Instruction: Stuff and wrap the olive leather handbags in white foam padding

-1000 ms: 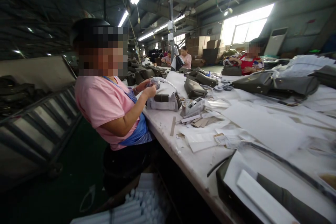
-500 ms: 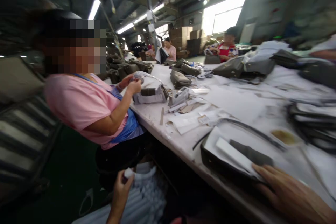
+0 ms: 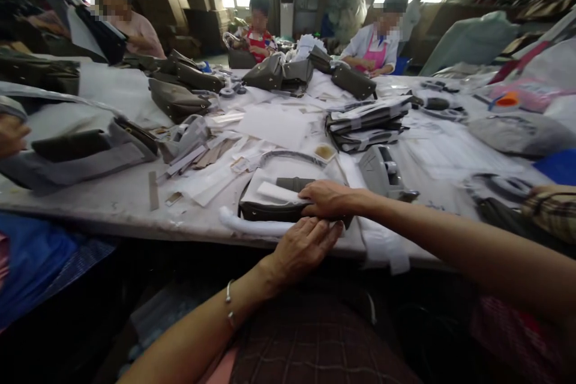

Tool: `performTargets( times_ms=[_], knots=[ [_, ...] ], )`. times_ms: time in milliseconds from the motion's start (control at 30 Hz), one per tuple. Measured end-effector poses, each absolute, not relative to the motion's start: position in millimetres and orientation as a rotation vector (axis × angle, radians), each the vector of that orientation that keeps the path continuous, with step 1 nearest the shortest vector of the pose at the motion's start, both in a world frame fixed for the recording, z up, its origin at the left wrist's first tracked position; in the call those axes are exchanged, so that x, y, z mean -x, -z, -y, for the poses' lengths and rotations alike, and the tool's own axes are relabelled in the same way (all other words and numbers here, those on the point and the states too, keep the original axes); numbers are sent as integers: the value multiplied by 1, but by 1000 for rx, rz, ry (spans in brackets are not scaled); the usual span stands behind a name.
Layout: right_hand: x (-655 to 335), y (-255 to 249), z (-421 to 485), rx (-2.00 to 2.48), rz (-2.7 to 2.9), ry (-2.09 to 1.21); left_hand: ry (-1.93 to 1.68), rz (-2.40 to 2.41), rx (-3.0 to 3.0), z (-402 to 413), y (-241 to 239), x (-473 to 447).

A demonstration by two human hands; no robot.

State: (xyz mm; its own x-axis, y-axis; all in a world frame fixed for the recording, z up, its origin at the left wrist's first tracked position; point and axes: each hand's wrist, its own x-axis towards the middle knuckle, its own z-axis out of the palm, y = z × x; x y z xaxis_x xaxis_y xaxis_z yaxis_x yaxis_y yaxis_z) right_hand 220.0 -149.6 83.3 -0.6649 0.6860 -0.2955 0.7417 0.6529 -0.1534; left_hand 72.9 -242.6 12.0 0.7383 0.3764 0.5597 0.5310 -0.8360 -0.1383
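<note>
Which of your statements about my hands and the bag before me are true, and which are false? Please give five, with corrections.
1. The left hand covers part of the white roll. True.
2. The bracelet is on the right wrist. False: it is on the left wrist.
3. The white roll lies along the near side of the dark bag. True.
4. The right hand touches nothing. False: it rests on the dark bag.
5. The stacked dark pieces lie left of the dark bag. False: they lie farther back, to the right.
</note>
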Motion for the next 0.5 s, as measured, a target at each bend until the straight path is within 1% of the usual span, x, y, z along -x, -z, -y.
performTargets(
  times_ms=[67, 267, 367, 500],
  knots=[
    [-220, -84, 146, -1144, -2650, 397, 740, 649, 2628, 230, 2, -85],
    [-227, -75, 137, -1144, -2660, 433, 851, 503, 2607, 203, 46, -109],
    [-225, -72, 139, -1164, -2650, 404, 766, 402, 2707, 197, 54, -124],
    [-216, -68, 152, -1242, -2637, 216, 665, 350, 2806, 195, 52, -136]
  ],
)
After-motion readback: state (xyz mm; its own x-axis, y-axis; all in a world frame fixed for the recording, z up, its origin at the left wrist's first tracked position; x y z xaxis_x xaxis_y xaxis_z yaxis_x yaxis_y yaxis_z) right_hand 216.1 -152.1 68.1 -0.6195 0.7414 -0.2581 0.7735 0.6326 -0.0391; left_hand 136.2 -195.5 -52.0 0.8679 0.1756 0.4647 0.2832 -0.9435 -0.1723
